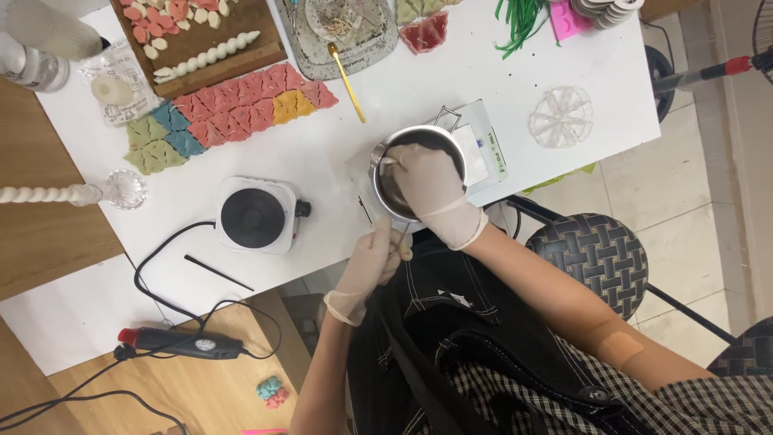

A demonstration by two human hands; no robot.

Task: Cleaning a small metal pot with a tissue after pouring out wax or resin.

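A small metal melting pot (419, 173) with a dark inside is sitting on a white digital scale (481, 149) at the near edge of the white table (386, 105), directly in front of the person. The right hand (431, 189), in a pale glove, is reaching down into the pot's mouth, fingers curled around what looks like a thin stirring tool; the tool itself is mostly hidden, so the grasp cannot be confirmed. The left hand (372, 258), also gloved, is closing around the pot's handle (400, 240), which is pointing back toward the person's body, so the pot's long axis is running from the far table edge to the torso. The right hand is thus over the pot and the left just below it, both in contact. To the left of the pot, a small white electric hotplate (258, 216) with a black burner is standing, cord trailing off the table. Farther away, a gold spoon (346, 80) is lying beside a grey tray, and rows of pink, yellow, blue and green leaf-shaped wax pieces (233, 117) are lying next to a wooden board (241, 56). A clear round mould (561, 117) is resting to the right.
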